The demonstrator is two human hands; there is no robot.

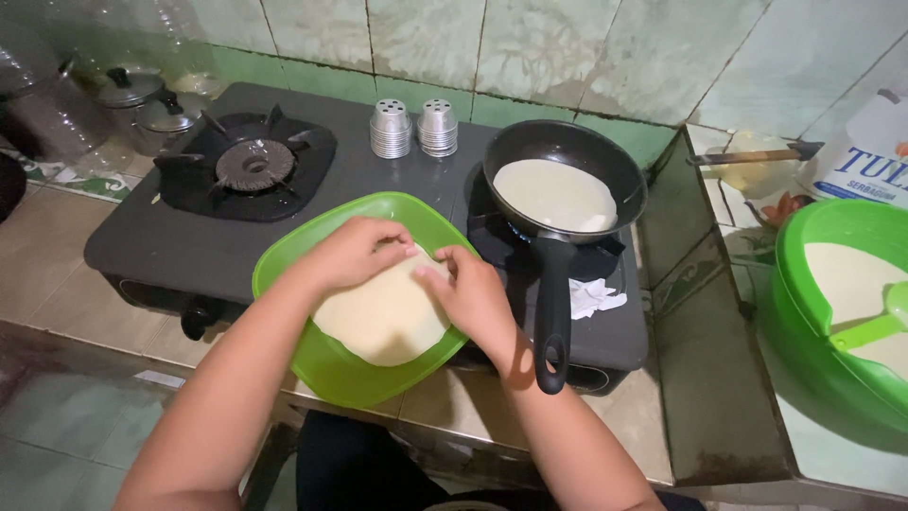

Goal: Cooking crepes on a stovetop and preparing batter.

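the green plate [331, 374] rests on the front edge of the stove [142, 237], tilted diamond-wise. a pale crepe [378, 326] lies flat on it, long axis running from near-left to far-right. the left hand [355, 251] and right hand [473, 298] meet at its far edge, fingers curled and pinching the crepe. beyond, a black pan [605, 156] holds a second crepe [553, 194], handle pointing toward the person. two stacks of metal cups [413, 128] stand behind.

Head camera, steeply down, close
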